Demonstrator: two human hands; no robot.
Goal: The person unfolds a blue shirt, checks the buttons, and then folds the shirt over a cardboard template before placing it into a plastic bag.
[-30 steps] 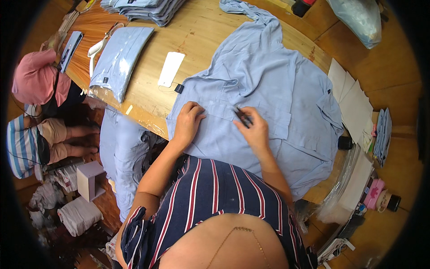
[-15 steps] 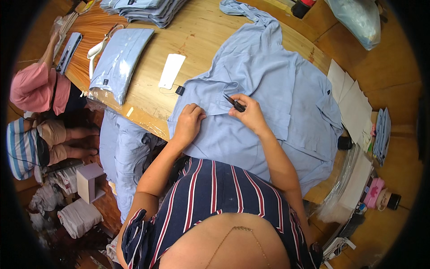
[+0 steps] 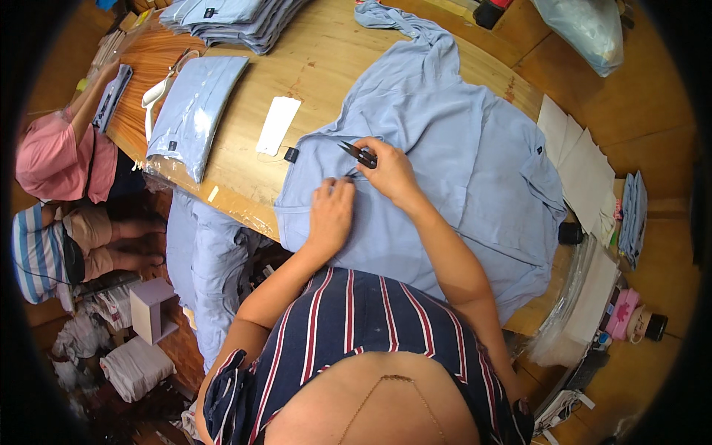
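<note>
A light blue shirt [image 3: 475, 170] lies spread and wrinkled across the table in front of me. My right hand [image 3: 391, 175] is closed around small black thread snips [image 3: 359, 154], whose blades point up and left over the cloth. Just to the left, my left hand [image 3: 334, 211] rests on the shirt, its slightly blurred fingers lying on the fabric close to the snips. Left of the hands, a black label [image 3: 291, 155] shows at the shirt's edge, and a white hang tag [image 3: 279, 124] lies on the wood beside it.
A bagged folded shirt [image 3: 196, 111] and a white tape dispenser-like tool [image 3: 154, 93] lie at the left. Folded shirts [image 3: 245, 22] are stacked at the far side. White paper sheets [image 3: 586, 163] line the right edge. A person in pink [image 3: 67, 159] stands at the left.
My right hand has moved left and up with the snips. My left hand has shifted right, loosening from its pinch on the cloth and coming closer to the right hand.
</note>
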